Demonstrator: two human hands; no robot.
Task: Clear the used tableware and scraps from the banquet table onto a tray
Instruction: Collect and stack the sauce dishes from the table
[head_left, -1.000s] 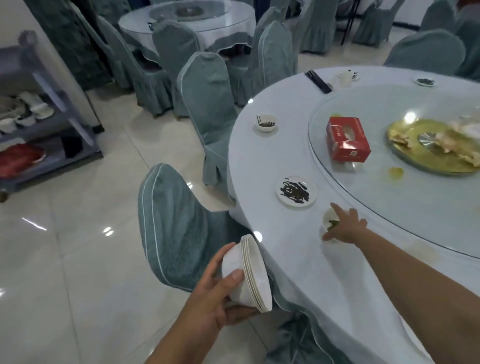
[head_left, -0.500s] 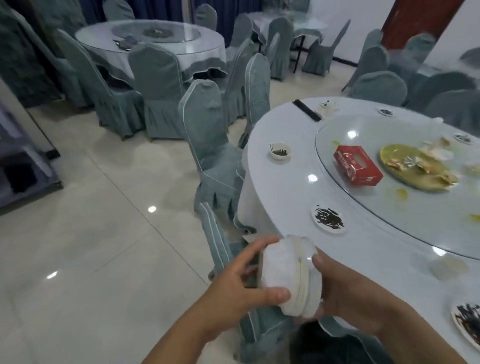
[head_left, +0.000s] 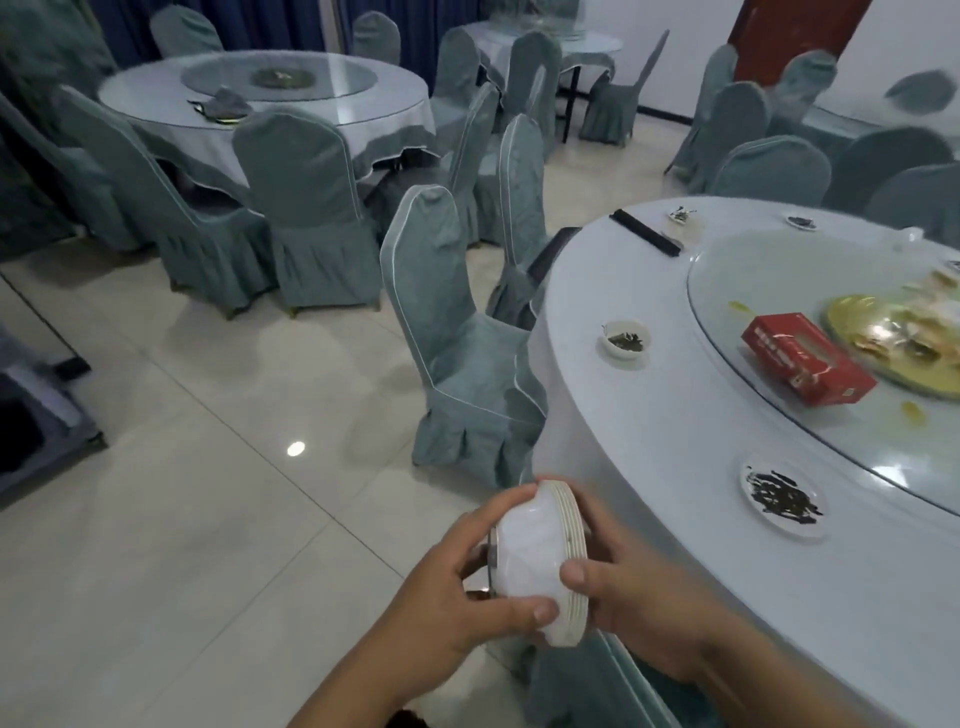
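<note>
A stack of several white bowls (head_left: 535, 556) lies on its side between my hands, off the table's left edge. My left hand (head_left: 447, 608) grips the bowls' base side, thumb across the front. My right hand (head_left: 628, 608) grips the rim side, thumb on the rims. On the round banquet table (head_left: 649, 415) a small white plate with dark scraps (head_left: 782, 496) sits near the edge, and a small white bowl with scraps (head_left: 626, 338) stands farther along. More small dishes (head_left: 683, 215) and black chopsticks (head_left: 647, 232) lie at the far rim.
A red tissue box (head_left: 805, 358) and a gold platter with leftovers (head_left: 893, 338) sit on the glass turntable (head_left: 769, 280). A covered chair (head_left: 452, 332) stands by the table ahead of my hands. A grey cart's corner (head_left: 36, 421) shows at the left. Other tables and chairs fill the back.
My right hand left the table and joined the left on the bowl stack. The view swung right, away from the cart, and I moved along the table edge.
</note>
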